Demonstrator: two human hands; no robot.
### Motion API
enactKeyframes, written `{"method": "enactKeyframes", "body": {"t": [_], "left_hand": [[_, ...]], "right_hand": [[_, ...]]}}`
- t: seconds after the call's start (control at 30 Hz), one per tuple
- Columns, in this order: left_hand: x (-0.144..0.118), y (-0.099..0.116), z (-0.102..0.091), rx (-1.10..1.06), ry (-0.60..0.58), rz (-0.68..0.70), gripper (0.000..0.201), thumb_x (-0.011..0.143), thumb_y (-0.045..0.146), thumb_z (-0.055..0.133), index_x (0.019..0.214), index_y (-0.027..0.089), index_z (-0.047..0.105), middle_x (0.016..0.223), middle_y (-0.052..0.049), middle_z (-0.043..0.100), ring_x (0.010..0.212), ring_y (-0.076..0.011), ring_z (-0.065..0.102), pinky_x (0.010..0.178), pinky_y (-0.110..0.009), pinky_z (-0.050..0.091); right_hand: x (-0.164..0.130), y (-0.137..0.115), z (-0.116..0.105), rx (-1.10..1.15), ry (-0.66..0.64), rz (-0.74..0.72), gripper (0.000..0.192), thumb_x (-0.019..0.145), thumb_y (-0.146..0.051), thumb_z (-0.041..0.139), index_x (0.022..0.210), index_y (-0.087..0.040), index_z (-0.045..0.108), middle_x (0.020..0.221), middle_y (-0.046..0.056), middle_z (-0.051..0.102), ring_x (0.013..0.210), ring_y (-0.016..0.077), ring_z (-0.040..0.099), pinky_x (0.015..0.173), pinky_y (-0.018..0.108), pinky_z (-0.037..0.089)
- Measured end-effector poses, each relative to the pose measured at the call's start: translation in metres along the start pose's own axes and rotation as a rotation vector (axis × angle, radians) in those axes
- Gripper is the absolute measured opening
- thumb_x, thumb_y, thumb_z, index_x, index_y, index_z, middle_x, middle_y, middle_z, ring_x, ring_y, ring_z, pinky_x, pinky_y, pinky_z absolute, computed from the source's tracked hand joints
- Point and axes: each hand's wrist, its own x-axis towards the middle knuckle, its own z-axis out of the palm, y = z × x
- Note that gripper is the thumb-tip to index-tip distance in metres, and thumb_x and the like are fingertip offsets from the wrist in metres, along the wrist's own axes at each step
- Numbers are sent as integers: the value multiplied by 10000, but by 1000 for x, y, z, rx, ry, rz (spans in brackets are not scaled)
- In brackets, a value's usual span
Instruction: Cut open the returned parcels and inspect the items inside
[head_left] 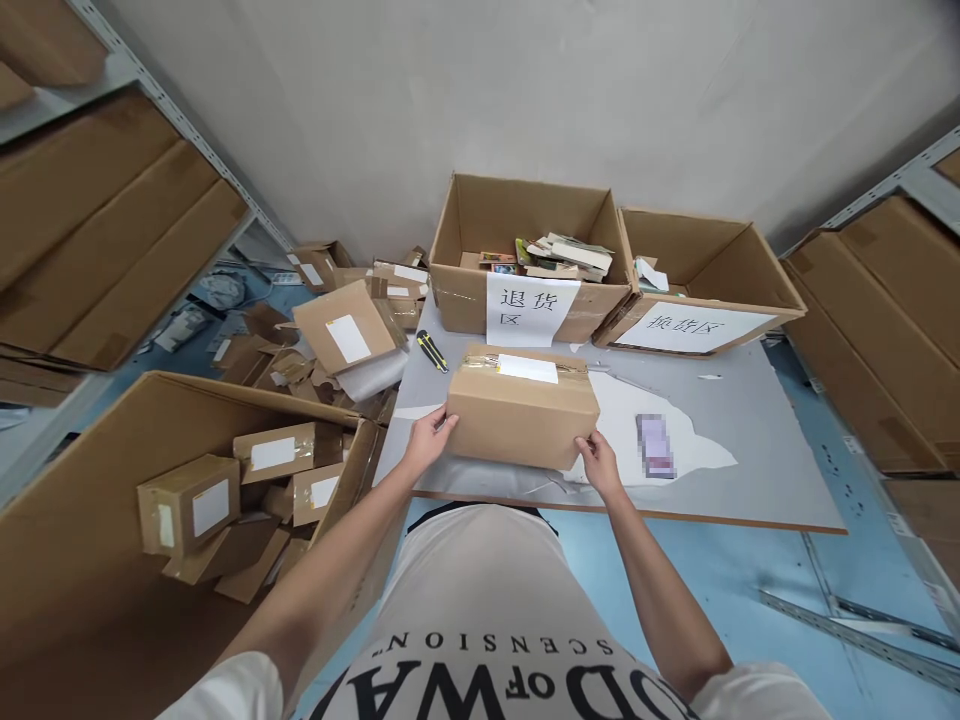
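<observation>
Our fingers (442, 425) on the left hand (426, 440) were curled against the left end of the taped carton (521, 410), and the right hand (598, 462) pinched its lower right corner, so both hands were closed on the one box. That carton sat on the grey worktop (750, 420) near its front edge, a white label on its top face, directly ahead of our body.

Far to the left we saw metal shelving (135, 75) stacked with flat cardboard. Below it stood a big open box (90, 600) on the floor, holding several small parcels (191, 505) with white labels. Further right, more parcels and torn cardboard lay heaped (337, 330) beside the worktop's left edge. A yellow-and-black utility knife (432, 351) lay on the worktop just left of the carton, apart from it.

Behind the carton stood an open bin (465, 290) with a white paper sign (530, 310) on its front and mixed small items inside. To its right, touching it, stood a second open bin (757, 270), tilted toward us, also bearing a paper sign (694, 327). A small blurred object (655, 445) lay on the worktop right of our right hand, on a white patch. More stacked cardboard (892, 330) filled the right edge
</observation>
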Motion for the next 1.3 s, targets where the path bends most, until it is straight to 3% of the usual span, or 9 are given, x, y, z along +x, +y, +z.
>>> {"method": "enactKeyframes", "body": {"t": [0.2, 0.47, 0.8, 0.97, 1.07, 1.17, 1.23, 1.3], "left_hand": [[9, 21, 4, -92, 22, -12, 594, 722, 503, 675, 1196, 148, 629, 1259, -117, 616, 1127, -273, 611, 1001, -431, 465], [15, 14, 11, -150, 20, -119, 672, 654, 518, 721, 1194, 129, 624, 1230, -140, 631, 1127, -279, 611, 979, -427, 487], [51, -1, 20, -143, -1, -189, 687, 606, 580, 726, 1120, 129, 668, 981, -92, 735, 949, -249, 678, 877, -402, 532], [52, -7, 25, -178, 6, -179, 697, 632, 588, 711, 1143, 118, 655, 1041, -106, 720, 985, -256, 665, 904, -401, 514], [47, -14, 22, -197, 38, -193, 670, 697, 596, 655, 1167, 119, 638, 1142, -122, 683, 1085, -270, 624, 965, -423, 473], [33, -34, 12, -267, 99, -265, 629, 759, 566, 599, 1209, 127, 605, 1276, -150, 601, 1187, -282, 563, 1005, -450, 438], [18, -51, 5, -282, 109, -303, 644, 729, 499, 643, 1251, 129, 573, 1340, -166, 545, 1227, -288, 533, 1043, -463, 399], [2, -67, 1, -230, 45, -278, 721, 647, 422, 714, 1281, 121, 549, 1368, -170, 516, 1257, -291, 504, 1090, -458, 345]], "right_hand": [[2, -22, -10, -216, 99, -3, 614, 853, -668, 340, 964, -165, 675, 981, 130, 686, 887, 252, 606, 806, 357, 446], [21, -33, -7, -364, 114, 34, 620, 870, -651, 300, 952, -199, 717, 947, 128, 718, 862, 271, 636, 763, 354, 439], [69, -26, -4, -325, 105, 185, 541, 791, -667, 451, 811, -199, 721, 827, 121, 730, 767, 251, 636, 685, 328, 430], [78, -14, 0, -224, 96, 244, 558, 761, -678, 475, 860, -171, 687, 862, 120, 718, 776, 243, 630, 709, 339, 443], [72, -5, 2, -54, 115, 217, 583, 766, -679, 452, 908, -158, 672, 925, 124, 709, 834, 236, 628, 754, 348, 466], [52, 14, 0, 172, 144, 204, 596, 816, -623, 391, 1075, -145, 634, 1030, 137, 684, 855, 216, 637, 778, 368, 499], [31, 32, -3, 197, 152, 181, 568, 808, -551, 453, 1183, -146, 587, 1122, 159, 650, 894, 218, 643, 823, 400, 506], [7, 49, -4, 119, 59, 124, 575, 760, -461, 563, 1263, -182, 544, 1245, 161, 591, 1003, 239, 627, 893, 433, 489]]}}
